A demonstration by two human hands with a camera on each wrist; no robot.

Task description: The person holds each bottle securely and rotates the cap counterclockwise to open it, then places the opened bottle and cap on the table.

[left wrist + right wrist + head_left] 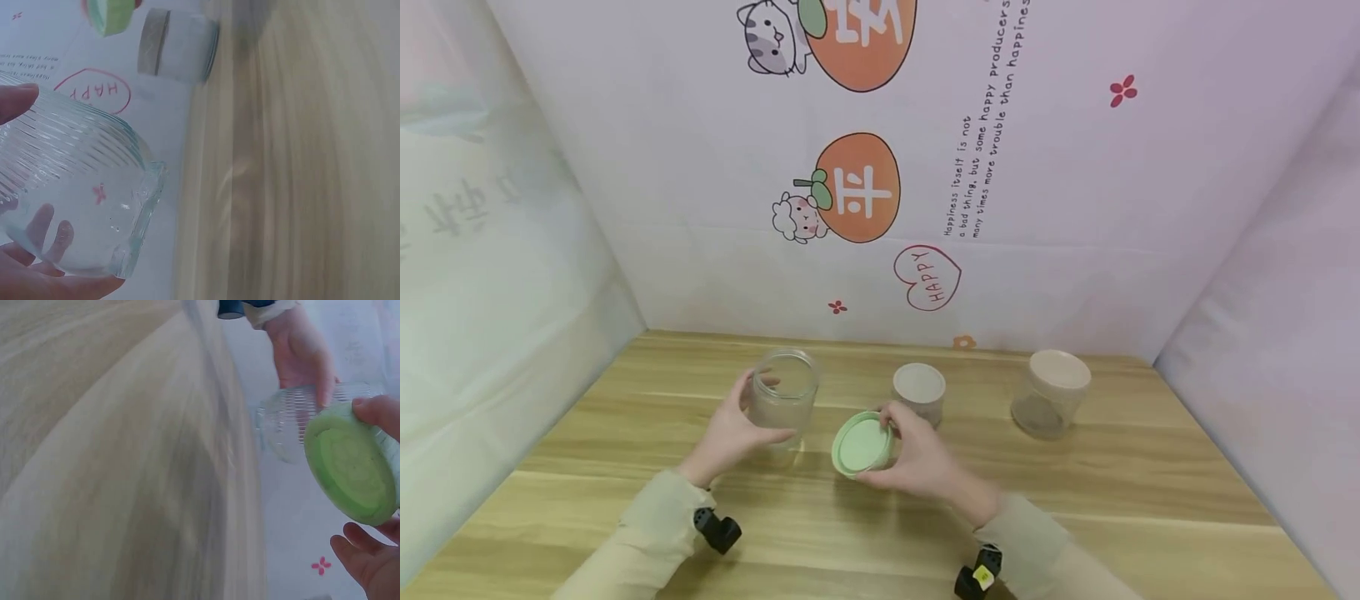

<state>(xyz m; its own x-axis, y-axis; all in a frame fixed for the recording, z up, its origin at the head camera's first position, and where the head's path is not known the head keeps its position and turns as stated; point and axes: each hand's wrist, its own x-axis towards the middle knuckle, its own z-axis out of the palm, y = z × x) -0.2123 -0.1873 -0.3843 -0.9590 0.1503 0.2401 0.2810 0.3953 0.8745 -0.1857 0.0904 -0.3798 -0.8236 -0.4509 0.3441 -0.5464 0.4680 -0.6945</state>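
Observation:
A clear ribbed glass jar with no lid on it is held in my left hand, the thumb on its near side and the fingers round its far side. In the left wrist view, the ribbed wall and thick base of the jar show close up. My right hand pinches a round green lid by its edge between thumb and fingers, just right of the jar and apart from it. The lid overlaps part of the jar in the right wrist view.
Behind my right hand stands a small jar with a whitish lid. Farther right is a larger clear jar with a pale lid. The wood-grain table meets a printed cloth at the back, with pale sheets on both sides.

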